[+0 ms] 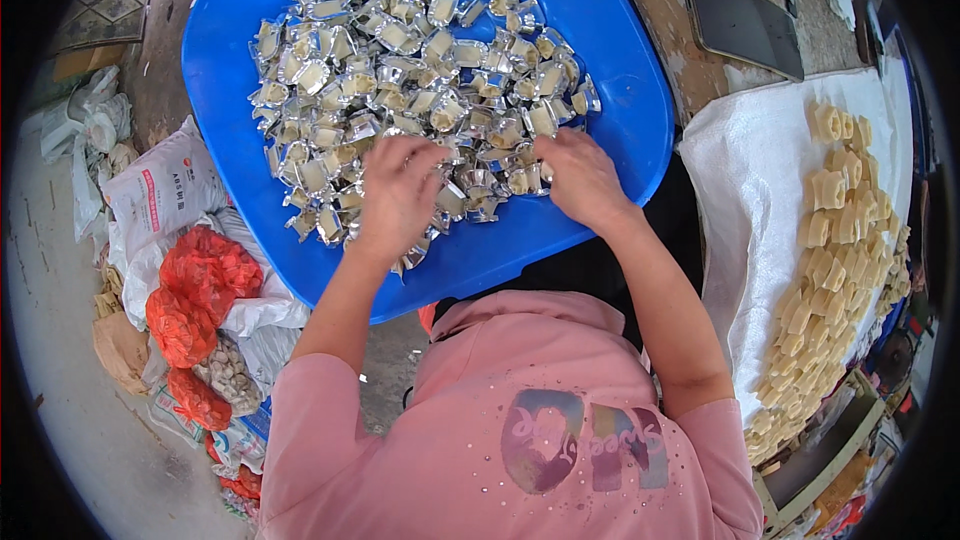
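Small silver-edged cream plastic pieces (390,90) lie heaped in a blue plastic tub (630,70), tumbled at all angles, with the near end of the heap close to the person's body. Both of the person's 2 hands are over that near end. The left hand (400,190) arches above the pieces, fingers bent and spread; what lies beneath its fingertips is hidden, so I cannot tell whether it grasps anything. The right hand (582,178) comes in at the heap's right edge, thumb and index finger against the pieces there; whether they pinch a piece or only touch it, I cannot tell.

Each piece is probably light and fairly stiff. The mirror-bright silver parts look smooth, so they may slip and scratch, and thin edges could chip or nick a finger. The cream middle, pinched between thumb and forefinger across 2 opposite sides, seems the surer hold. Pieces sit tangled, so lifting from the top should disturb the others least.

To the right, plain cream plastic pieces (815,285) spread over a white woven sheet (735,170), near a dark smartphone (742,22). Red mesh bags (210,275) sit at left.
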A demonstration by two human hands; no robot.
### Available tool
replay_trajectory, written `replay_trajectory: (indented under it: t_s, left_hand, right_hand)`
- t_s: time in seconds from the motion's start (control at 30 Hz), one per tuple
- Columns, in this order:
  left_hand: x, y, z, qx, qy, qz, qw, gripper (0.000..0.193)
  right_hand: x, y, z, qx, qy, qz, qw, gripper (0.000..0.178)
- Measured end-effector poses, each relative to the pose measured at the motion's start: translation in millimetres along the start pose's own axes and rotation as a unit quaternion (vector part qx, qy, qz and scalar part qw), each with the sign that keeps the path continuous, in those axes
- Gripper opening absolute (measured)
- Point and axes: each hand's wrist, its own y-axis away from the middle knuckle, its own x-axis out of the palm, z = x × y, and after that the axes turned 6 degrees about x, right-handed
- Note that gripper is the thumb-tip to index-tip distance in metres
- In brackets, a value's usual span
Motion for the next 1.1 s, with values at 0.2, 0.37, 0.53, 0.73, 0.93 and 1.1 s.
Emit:
replay_trajectory:
  t_s: [0.2, 0.37, 0.53, 0.73, 0.93, 1.1]
  left_hand:
    - [22, 19, -25, 0.008, -0.039, 0.073, 0.997, 0.051]
    - [24, 23, -25, -0.006, 0.013, 0.1, 0.995, 0.055]
    - [21, 25, -25, 0.007, 0.011, 0.055, 0.998, 0.058]
    - [9, 24, -10, -0.079, -0.186, -0.077, 0.976, 0.056]
    - [3, 15, 15, -0.082, -0.165, -0.068, 0.981, 0.048]
    - [-11, -16, 25, -0.211, 0.133, -0.148, 0.957, 0.045]
  right_hand:
    - [-1, -11, -12, 0.064, -0.175, -0.137, 0.973, 0.033]
    - [1, -17, -13, 0.076, -0.251, -0.176, 0.949, 0.033]
    - [-2, -16, -9, 0.069, -0.333, -0.194, 0.92, 0.034]
    - [-7, -17, -6, 0.052, -0.34, -0.196, 0.918, 0.033]
    - [-4, -15, -11, 0.072, -0.325, -0.177, 0.926, 0.032]
    - [1, -21, -17, 0.074, -0.39, -0.173, 0.901, 0.034]
